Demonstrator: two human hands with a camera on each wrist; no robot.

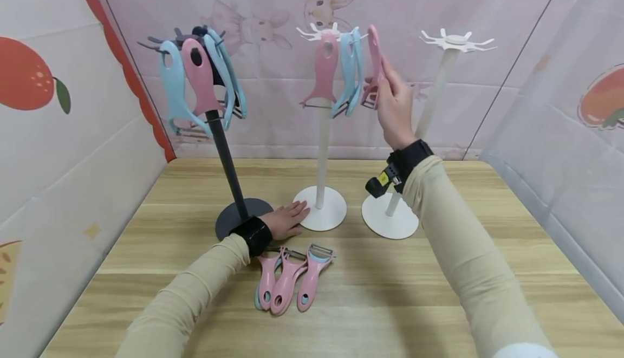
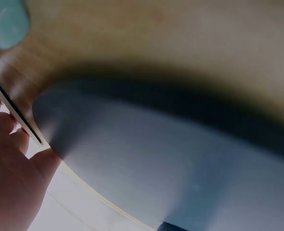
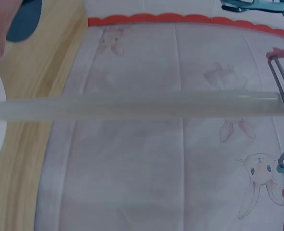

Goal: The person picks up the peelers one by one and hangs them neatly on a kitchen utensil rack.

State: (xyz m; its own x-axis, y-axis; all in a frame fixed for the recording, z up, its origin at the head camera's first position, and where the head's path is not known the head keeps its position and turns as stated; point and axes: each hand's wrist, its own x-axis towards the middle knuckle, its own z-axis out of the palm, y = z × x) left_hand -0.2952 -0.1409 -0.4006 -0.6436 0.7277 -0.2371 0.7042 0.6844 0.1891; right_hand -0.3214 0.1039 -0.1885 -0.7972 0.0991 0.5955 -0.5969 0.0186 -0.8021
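Observation:
My right hand (image 1: 396, 106) pinches a pink peeler (image 1: 374, 57) upright beside the hooks of the middle white stand (image 1: 323, 152). On that stand hang another pink peeler (image 1: 325, 68) and blue peelers (image 1: 350, 71). My left hand (image 1: 285, 221) lies with straight fingers at the middle stand's round base (image 1: 327, 217), fingertips touching its edge. In the left wrist view, the left hand (image 2: 12, 178) shows next to a dark base (image 2: 132, 144). Several pink peelers (image 1: 287, 282), with some blue showing, lie on the table in front of the left hand.
At left a black stand (image 1: 226, 168) carries blue peelers (image 1: 173, 82) and a pink peeler (image 1: 201, 76). A second white stand (image 1: 455, 44) with bare hooks stands at right, partly behind my right arm. A printed cloth (image 1: 273, 130) hangs behind the wooden table (image 1: 361, 304).

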